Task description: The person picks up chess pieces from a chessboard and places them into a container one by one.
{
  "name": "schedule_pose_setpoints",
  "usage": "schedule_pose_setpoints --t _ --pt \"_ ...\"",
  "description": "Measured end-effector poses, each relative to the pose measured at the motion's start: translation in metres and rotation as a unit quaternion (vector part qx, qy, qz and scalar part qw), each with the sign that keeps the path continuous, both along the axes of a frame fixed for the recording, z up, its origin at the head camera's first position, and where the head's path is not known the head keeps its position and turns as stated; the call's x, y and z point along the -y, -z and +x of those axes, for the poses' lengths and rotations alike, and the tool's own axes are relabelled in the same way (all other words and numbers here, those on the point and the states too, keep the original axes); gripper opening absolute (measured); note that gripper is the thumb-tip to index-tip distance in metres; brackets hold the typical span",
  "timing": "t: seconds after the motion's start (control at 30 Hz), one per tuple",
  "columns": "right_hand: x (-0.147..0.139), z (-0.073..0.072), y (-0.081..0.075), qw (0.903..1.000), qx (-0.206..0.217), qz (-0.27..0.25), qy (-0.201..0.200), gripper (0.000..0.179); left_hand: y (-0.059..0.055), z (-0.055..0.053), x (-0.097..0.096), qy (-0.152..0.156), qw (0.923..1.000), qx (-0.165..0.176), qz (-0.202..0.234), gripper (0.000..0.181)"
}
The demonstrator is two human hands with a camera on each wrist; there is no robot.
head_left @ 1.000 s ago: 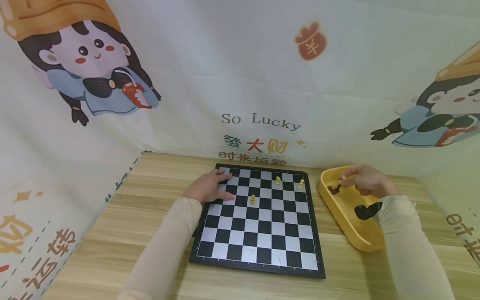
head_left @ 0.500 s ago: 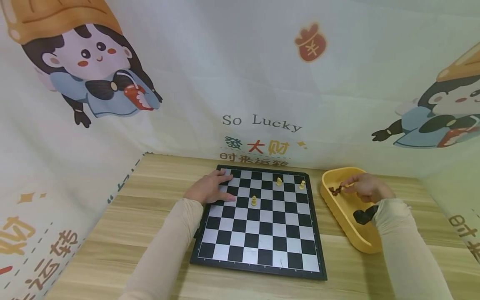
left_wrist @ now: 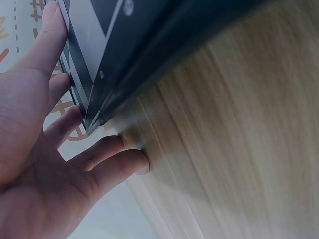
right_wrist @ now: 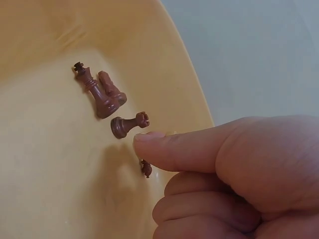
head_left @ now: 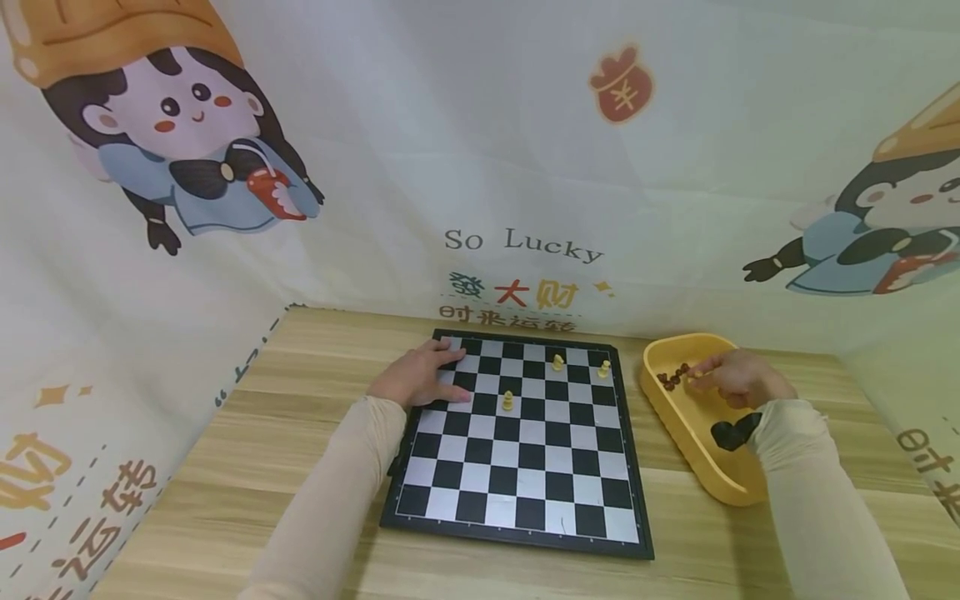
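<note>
My left hand (head_left: 416, 377) rests with spread fingers on the far left edge of the black-and-white chessboard (head_left: 517, 500); its thumb lies on the squares, and in the left wrist view other fingers touch the table. Over the yellow tray (head_left: 678, 446), my right hand (head_left: 742, 379) has curled fingers, with thumb and forefinger pinching a chess piece that is mostly hidden; its kind is not visible. A small brown piece head (right_wrist: 146, 169) shows below the thumb. Beside it in the tray lie a brown rook (right_wrist: 128, 124), a brown king (right_wrist: 94, 92) and another brown piece (right_wrist: 109, 85).
Three pale yellow chess pieces stand on the board: one nearer the middle (head_left: 507, 401), a knight-like one (head_left: 558, 362) and one by the far right corner (head_left: 603, 368). A printed cloth (head_left: 375, 167) hangs behind the wooden table (head_left: 225, 492). A black strap piece (head_left: 735, 432) sits at my right wrist.
My right hand has lowered slightly toward the brown pieces, and the yellow bit seen at its fingertips a second ago is mostly out of sight. The left hand stays on the board.
</note>
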State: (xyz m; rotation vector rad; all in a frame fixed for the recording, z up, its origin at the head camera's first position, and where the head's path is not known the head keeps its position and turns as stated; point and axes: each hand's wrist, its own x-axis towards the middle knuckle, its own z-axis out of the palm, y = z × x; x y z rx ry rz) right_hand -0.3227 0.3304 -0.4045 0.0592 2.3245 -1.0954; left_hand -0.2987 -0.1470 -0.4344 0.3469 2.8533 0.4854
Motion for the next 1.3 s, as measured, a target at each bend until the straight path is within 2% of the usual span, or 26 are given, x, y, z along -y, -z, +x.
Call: schedule_pose_setpoints --t 0.4,0.7,1.0,1.13,1.3 --pt "0.001 0.001 0.000 1.0000 -0.002 0.005 -0.006 0.039 0.002 -0.002 -0.002 -0.004 1.0000 0.000 -0.003 0.086" --pt "0.004 0.005 -0.004 0.9998 -0.015 0.010 0.001 0.049 0.001 -0.001 -0.001 -0.005 1.0000 0.004 -0.005 0.087" --pt "0.014 0.008 -0.023 0.9970 -0.077 0.004 -0.004 0.050 0.001 -0.001 0.000 -0.009 1.0000 0.002 0.000 0.087" --pt "0.026 0.011 -0.034 0.9938 -0.109 0.019 -0.013 0.046 0.002 -0.002 0.001 -0.012 0.9999 0.006 0.001 0.087" --pt "0.046 0.015 -0.048 0.9906 -0.130 0.033 -0.024 0.043 0.003 -0.003 0.001 -0.014 0.9999 0.004 0.001 0.087"
